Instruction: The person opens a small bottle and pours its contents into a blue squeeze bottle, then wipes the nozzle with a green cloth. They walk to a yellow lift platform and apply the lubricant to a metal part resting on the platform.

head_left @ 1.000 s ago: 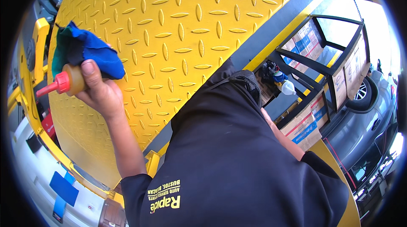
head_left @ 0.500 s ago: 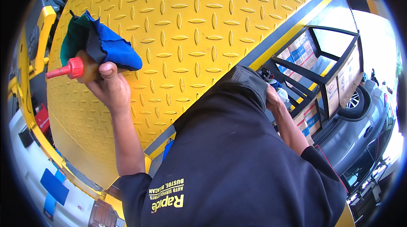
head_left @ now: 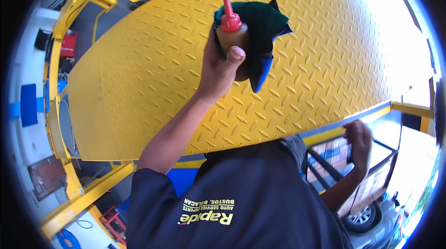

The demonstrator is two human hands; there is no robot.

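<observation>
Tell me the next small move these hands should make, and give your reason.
Probably bring the right hand over to take the green, black and blue cloth: the left hand holds both that and the red-nozzled squeeze bottle, while the right hand, though blurred, shows nothing held.

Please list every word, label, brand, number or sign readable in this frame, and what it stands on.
Wording isn't copied here, only located.
Dark shirt: yellow lettering, large and clear, upside down in view.
Red object at far left: pale marks, too small to read.
Cartons at right: printing too blurred to read.
Bottle: no lettering visible.
</observation>
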